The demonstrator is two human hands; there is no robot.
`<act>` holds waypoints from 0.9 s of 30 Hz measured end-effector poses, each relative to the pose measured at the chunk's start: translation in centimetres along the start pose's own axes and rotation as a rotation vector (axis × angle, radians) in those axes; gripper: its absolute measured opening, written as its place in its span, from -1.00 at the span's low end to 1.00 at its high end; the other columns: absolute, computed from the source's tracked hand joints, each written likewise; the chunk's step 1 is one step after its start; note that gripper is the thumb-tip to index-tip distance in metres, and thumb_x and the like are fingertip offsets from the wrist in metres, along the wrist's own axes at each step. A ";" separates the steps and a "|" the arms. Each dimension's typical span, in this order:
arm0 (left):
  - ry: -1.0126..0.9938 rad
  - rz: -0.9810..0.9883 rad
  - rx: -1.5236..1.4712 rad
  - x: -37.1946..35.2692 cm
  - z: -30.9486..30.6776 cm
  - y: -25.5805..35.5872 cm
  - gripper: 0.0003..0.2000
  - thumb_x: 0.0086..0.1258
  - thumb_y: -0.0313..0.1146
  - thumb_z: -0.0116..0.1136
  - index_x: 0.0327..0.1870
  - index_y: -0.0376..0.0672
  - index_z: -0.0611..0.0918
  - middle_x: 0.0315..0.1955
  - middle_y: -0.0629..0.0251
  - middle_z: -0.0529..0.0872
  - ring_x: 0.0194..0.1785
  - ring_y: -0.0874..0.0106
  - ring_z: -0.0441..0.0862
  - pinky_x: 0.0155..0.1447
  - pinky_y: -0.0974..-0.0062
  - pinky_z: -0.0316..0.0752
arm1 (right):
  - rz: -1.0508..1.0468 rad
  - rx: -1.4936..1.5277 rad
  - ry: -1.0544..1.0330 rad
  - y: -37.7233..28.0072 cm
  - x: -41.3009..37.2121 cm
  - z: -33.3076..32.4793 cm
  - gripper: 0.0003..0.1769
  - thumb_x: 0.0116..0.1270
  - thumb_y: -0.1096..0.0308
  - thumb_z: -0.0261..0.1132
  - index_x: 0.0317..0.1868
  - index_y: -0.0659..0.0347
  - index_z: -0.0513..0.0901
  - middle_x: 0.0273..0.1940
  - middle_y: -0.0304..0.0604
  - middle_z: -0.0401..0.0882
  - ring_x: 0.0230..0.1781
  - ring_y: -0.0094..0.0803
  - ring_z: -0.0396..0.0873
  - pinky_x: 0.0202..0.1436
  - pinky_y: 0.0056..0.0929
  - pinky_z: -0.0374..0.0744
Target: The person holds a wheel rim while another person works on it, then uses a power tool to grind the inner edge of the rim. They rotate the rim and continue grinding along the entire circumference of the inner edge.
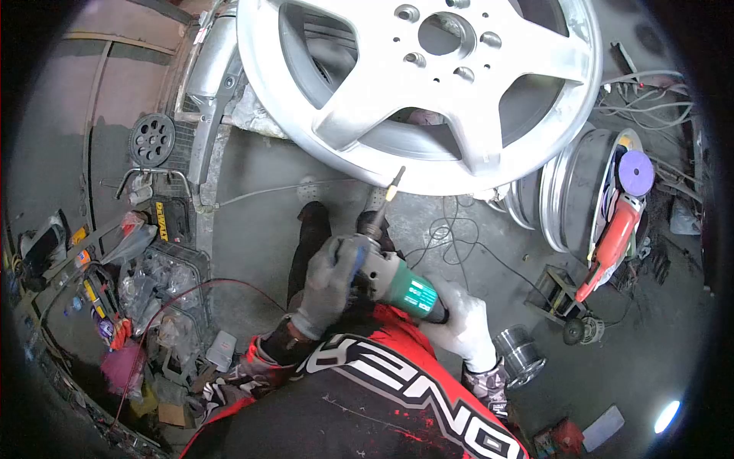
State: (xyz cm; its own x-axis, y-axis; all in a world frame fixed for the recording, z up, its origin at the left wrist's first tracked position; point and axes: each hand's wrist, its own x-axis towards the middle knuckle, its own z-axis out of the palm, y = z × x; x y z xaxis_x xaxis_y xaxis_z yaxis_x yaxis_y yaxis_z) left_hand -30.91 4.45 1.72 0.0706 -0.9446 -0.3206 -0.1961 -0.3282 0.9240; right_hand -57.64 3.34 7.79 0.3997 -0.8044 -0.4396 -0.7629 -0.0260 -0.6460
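Observation:
A green and grey power tool (411, 289) is held between both gloved hands in front of the torso. My left hand (330, 279), in a grey glove, wraps round its front end near the chuck. My right hand (461, 321), in a whitish glove, is closed round its rear end. From the chuck a thin shaft with a yellow band (392, 191) points up toward the wheel, its tip overlapping the lower rim in view; contact cannot be made out. The large silver alloy wheel (367, 107) fills the top, showing its spokes and bolt holes.
A red polisher with a purple pad (615, 237) rests by another wheel rim (566, 195) at the right. Cables (451, 233) lie on the floor. A clear container (520, 356) stands at lower right. Tools and plastic bags (164, 287) crowd the left.

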 end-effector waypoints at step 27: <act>0.170 -0.318 -0.245 0.1 -2.9 -0.5 -0.62 0.75 -0.11 0.16 0.10 -0.33 0.74 -0.10 0.09 0.82 -0.02 0.34 0.76 0.10 0.31 0.61 | -0.130 0.069 -0.035 -1.5 4.5 1.2 -0.14 0.02 0.29 0.63 0.42 0.06 0.62 -0.03 0.04 0.80 -0.04 0.02 0.81 0.00 -0.10 0.76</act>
State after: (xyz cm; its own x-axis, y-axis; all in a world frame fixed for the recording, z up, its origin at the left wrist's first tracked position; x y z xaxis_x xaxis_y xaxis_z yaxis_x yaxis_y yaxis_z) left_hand -27.96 4.54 1.82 0.2540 -0.7759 -0.5775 0.0975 -0.5735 0.8134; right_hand -54.10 0.46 6.00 0.5109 -0.7757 -0.3705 -0.6674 -0.0863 -0.7397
